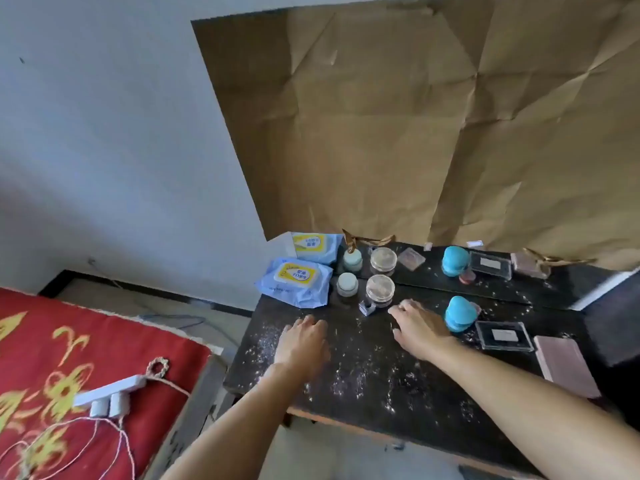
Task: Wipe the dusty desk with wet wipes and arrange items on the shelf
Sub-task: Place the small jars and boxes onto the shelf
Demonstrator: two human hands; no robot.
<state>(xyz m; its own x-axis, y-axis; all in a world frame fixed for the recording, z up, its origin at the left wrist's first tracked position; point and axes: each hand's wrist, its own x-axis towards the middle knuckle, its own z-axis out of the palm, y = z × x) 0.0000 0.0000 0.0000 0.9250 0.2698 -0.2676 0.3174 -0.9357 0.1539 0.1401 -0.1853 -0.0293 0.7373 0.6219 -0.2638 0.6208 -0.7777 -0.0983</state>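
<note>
On dusty desk (363, 372): clear jar (380, 289) lidded, contents unclear; left hand (304, 341), right hand (420, 330) relaxed, empty.

A large sheet of creased brown paper (415, 133) hangs on the wall, perhaps over a mirror. Left of the paper is bare white wall (104, 133). Below that, a dark skirting (138, 284) meets pale floor (145, 301). Down-left of the paper stands a bed (69, 358) with a red, yellow-patterned cover. The light is soft and even.
</note>
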